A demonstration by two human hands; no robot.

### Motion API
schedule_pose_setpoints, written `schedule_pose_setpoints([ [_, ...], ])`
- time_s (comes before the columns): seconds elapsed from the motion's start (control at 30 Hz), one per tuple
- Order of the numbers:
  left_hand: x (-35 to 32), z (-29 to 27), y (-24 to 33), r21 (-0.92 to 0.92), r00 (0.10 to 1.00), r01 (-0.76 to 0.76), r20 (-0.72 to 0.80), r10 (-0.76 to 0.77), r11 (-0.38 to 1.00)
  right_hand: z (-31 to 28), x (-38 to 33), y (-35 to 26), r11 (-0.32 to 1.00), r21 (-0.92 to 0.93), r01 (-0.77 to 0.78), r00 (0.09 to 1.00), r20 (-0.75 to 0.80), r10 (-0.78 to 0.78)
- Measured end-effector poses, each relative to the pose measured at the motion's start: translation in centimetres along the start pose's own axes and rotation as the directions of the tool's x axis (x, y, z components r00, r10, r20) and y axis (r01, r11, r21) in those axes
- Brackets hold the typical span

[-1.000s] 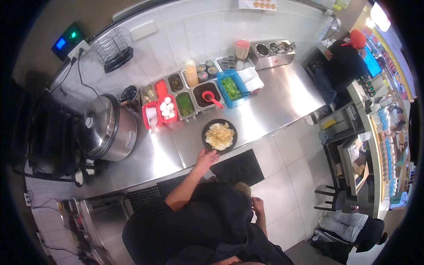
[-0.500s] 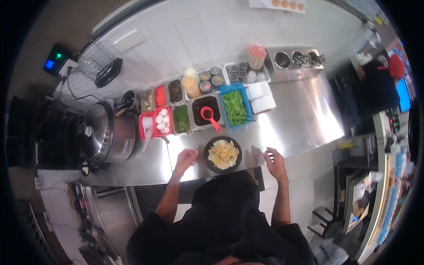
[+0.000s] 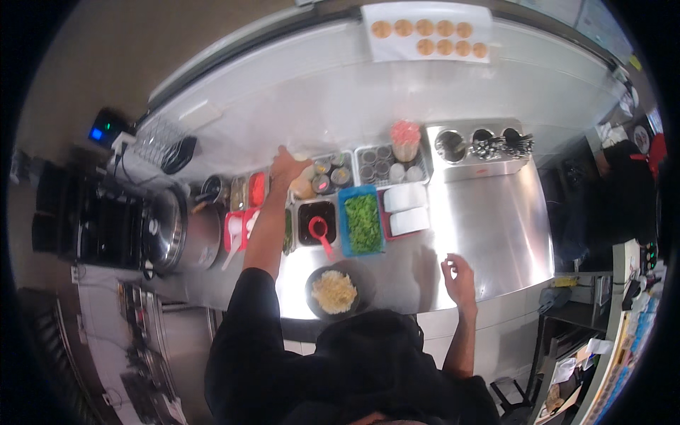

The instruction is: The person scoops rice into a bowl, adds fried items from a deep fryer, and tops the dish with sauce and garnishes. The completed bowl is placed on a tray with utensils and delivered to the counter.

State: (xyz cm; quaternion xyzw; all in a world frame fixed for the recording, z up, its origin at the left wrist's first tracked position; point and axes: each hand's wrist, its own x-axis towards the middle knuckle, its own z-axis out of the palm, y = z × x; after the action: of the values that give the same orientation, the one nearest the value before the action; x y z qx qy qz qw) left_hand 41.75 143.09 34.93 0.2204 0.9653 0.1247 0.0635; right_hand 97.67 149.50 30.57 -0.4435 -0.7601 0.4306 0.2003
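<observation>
My left hand (image 3: 289,168) reaches across to the back row, over the bottles, its fingers by a white-topped bottle (image 3: 302,156); motion blur hides whether they grip it. Off the counter's front right part, my right hand (image 3: 460,278) hovers with loosely curled fingers and a gap at the thumb, holding nothing visible. Between my arms, a dark round bowl (image 3: 312,292) of rice with a pale-brown topping (image 3: 335,291) sits near the front edge. Behind it stand a sauce pan insert with a red measuring ladle (image 3: 322,234) and a blue tub (image 3: 383,241) of chopped greens (image 3: 363,223).
A large metal cooker (image 3: 198,235) stands at the left. White stacked napkins (image 3: 408,209), a tray of lidded cups (image 3: 375,166), a jar with pink-tipped sticks (image 3: 405,142) and a steel cutlery holder (image 3: 484,166) are to the right. Another person (image 3: 613,205) is at the far right.
My left hand has gone from beside the bowl to the bottles at the back. My right hand stays raised at the right. The view has shifted, showing more wall.
</observation>
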Motion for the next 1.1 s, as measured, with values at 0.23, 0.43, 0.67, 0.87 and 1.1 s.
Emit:
schedule_pose_setpoints([
  [0.23, 6.0, 3.4, -0.6, 0.241, 0.970, -0.156, 0.218, 0.103, 0.958, 0.9, -5.1, 3.7, 0.943, 0.186, -0.274, 0.957, -0.044, 0.287],
  [0.43, 3.5, 0.6, -0.9, 0.221, 0.972, -0.231, 0.098, 0.214, 0.947, 1.3, -3.3, -0.7, 0.995, 0.083, -0.046, 0.996, -0.066, 0.051],
  [0.67, -7.7, -10.2, 1.2, 0.127, 0.674, -0.687, -0.258, 0.693, 0.716, 7.5, -1.0, -8.2, 0.734, 0.679, 0.009, 0.980, 0.139, -0.141],
  [0.87, -23.8, -14.8, -5.5, -0.047, 0.544, -0.797, -0.488, 0.683, 0.602, 18.0, -4.3, -18.7, -0.134, 0.723, -0.678, 0.718, 0.610, -0.336],
  [1.1, -35.0, -4.7, -12.2, -0.530, 0.570, -0.779, -0.379, 0.729, 0.334, 21.4, -11.4, -19.0, -0.464, 0.807, -0.364, 0.913, 0.407, -0.008],
])
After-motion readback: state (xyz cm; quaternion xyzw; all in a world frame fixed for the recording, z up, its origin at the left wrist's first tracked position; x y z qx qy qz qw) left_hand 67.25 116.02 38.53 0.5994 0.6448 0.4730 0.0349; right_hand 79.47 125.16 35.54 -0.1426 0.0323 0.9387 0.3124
